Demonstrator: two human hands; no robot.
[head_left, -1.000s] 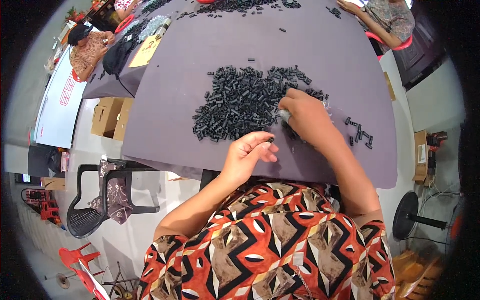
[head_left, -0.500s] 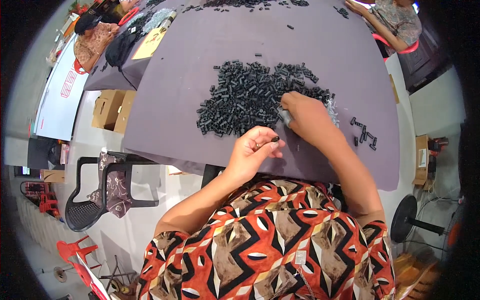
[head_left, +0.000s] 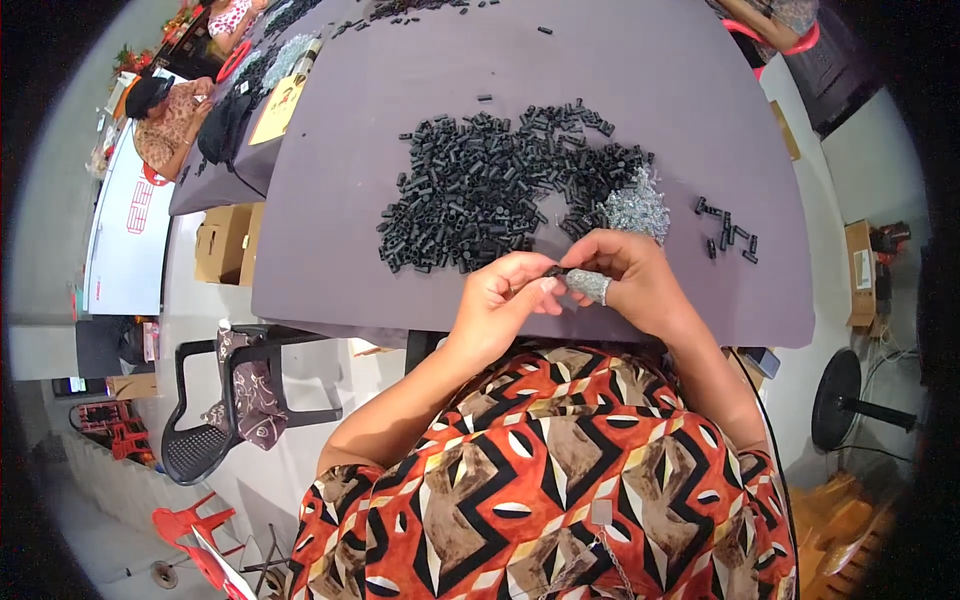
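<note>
Both hands meet just in front of the pile, near the table's front edge. My left hand (head_left: 496, 302) pinches a small black cylindrical piece (head_left: 557, 271) between thumb and fingertips. Against the other end of this piece, my right hand (head_left: 638, 283) has its fingertips closed; anything tiny between them is too small to make out. A grey wrap (head_left: 588, 286) covers my right thumb. Beyond the hands spreads a heap of short black tubular pieces (head_left: 455, 190). Small shiny silvery clear parts (head_left: 638, 208) lie at the heap's right side.
A grey-purple cloth covers the table (head_left: 330, 220). Several black pieces (head_left: 728, 232) lie apart at the right. A black armchair (head_left: 205, 450) stands at the left, below a cardboard box (head_left: 222, 245). Another person (head_left: 170, 130) sits at the far left.
My right hand has come back from the heap toward my left hand, and their fingertips now meet at the black piece. The silvery parts it covered show more fully. The view has shifted slightly.
</note>
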